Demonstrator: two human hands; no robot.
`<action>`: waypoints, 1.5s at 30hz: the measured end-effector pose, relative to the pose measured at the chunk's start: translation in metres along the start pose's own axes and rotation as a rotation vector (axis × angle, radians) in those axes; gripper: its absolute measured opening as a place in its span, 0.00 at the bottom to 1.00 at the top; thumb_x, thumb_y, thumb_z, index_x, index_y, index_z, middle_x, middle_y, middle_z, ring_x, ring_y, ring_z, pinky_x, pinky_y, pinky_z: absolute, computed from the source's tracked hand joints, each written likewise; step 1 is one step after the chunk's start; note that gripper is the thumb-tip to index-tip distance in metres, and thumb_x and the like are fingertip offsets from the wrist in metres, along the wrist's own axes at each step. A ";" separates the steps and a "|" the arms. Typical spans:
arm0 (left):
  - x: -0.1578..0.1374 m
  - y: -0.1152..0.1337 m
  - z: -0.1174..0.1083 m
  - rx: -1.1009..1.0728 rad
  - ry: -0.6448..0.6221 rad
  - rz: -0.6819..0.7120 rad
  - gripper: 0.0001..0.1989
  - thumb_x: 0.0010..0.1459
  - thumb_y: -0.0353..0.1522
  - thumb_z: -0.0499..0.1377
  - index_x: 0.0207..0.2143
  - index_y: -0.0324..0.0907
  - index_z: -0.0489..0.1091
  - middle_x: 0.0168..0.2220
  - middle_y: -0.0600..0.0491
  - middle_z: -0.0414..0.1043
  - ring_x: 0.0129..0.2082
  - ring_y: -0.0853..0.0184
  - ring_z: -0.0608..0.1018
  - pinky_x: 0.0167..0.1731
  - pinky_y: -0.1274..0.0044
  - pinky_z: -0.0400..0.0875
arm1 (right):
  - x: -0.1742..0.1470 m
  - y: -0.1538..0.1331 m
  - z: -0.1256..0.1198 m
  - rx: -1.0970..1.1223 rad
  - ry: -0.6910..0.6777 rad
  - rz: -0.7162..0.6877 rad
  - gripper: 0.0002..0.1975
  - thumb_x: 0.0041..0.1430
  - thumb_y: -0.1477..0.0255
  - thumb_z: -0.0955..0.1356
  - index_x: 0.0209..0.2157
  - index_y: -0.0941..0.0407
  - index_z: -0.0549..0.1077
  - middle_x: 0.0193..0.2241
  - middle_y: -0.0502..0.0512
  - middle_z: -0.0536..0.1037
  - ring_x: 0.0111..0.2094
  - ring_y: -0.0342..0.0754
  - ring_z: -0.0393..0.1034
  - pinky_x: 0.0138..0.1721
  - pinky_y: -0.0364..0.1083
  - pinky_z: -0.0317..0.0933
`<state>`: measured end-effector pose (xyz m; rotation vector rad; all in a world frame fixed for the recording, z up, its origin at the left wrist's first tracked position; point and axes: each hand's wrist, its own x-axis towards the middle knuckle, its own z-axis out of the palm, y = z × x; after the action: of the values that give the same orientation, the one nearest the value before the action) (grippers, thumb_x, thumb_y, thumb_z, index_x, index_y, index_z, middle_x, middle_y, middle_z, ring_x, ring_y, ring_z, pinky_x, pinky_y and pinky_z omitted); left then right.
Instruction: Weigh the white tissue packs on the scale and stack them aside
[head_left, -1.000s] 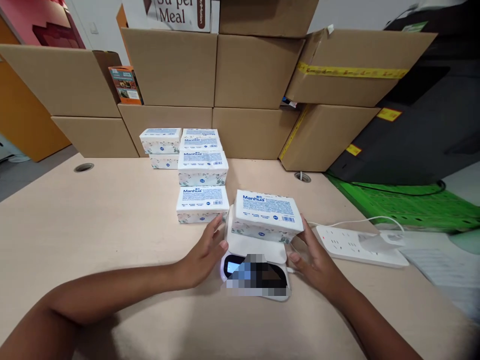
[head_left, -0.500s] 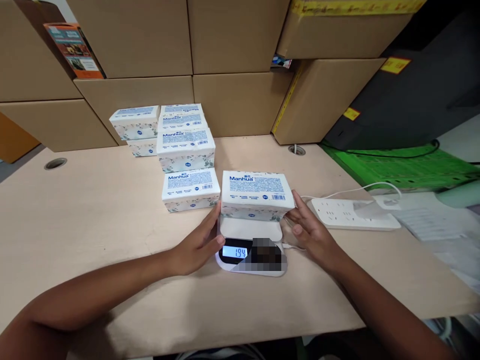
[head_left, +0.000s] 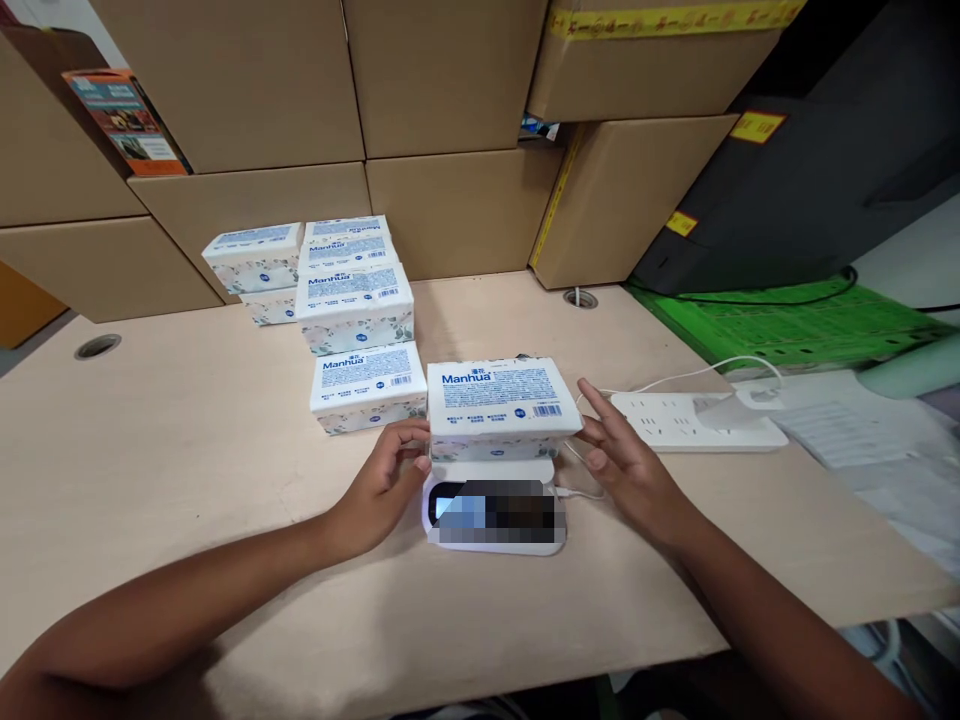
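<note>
tissue pack (head_left: 499, 405) is seated on white scale (head_left: 491, 505) | left hand (head_left: 382, 485) curled, fingertips touching its left end | right hand (head_left: 626, 465) held open just beside its right end

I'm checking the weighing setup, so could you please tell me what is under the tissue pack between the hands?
The tissue pack rests on a white scale. Its front edge and display area show, but the display is blurred. The platform's rear is covered by the pack.

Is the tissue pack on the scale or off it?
On: the tissue pack lies flat on the scale, both hands at its ends.
</note>
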<state>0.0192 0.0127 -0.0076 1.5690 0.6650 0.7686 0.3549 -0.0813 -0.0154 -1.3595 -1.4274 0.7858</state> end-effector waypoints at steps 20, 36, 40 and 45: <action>0.003 0.002 0.000 0.121 -0.054 0.015 0.26 0.76 0.42 0.59 0.73 0.63 0.62 0.76 0.51 0.57 0.75 0.48 0.64 0.73 0.46 0.65 | 0.007 -0.012 0.011 -0.251 0.043 -0.002 0.35 0.66 0.56 0.75 0.70 0.44 0.68 0.63 0.61 0.79 0.64 0.66 0.75 0.63 0.71 0.71; 0.001 -0.009 -0.004 0.158 -0.063 0.077 0.30 0.75 0.35 0.59 0.74 0.63 0.59 0.75 0.49 0.57 0.74 0.49 0.65 0.73 0.45 0.64 | 0.005 -0.011 0.010 -0.276 0.106 -0.003 0.33 0.64 0.54 0.76 0.67 0.45 0.72 0.60 0.60 0.83 0.60 0.65 0.80 0.59 0.69 0.75; 0.001 -0.010 -0.005 0.148 -0.062 0.087 0.29 0.75 0.34 0.59 0.74 0.63 0.60 0.75 0.50 0.58 0.74 0.49 0.64 0.73 0.45 0.64 | 0.003 -0.012 0.011 -0.267 0.146 -0.012 0.31 0.64 0.56 0.76 0.66 0.46 0.74 0.58 0.59 0.85 0.57 0.64 0.83 0.59 0.68 0.77; 0.001 -0.012 -0.005 0.131 -0.060 0.094 0.28 0.76 0.35 0.58 0.72 0.67 0.61 0.75 0.52 0.58 0.76 0.49 0.63 0.73 0.46 0.65 | 0.003 -0.013 0.011 -0.296 0.152 -0.028 0.29 0.65 0.57 0.75 0.66 0.46 0.75 0.57 0.58 0.86 0.56 0.64 0.84 0.57 0.66 0.80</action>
<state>0.0158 0.0179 -0.0188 1.7464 0.6114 0.7562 0.3408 -0.0783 -0.0056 -1.5835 -1.4790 0.4534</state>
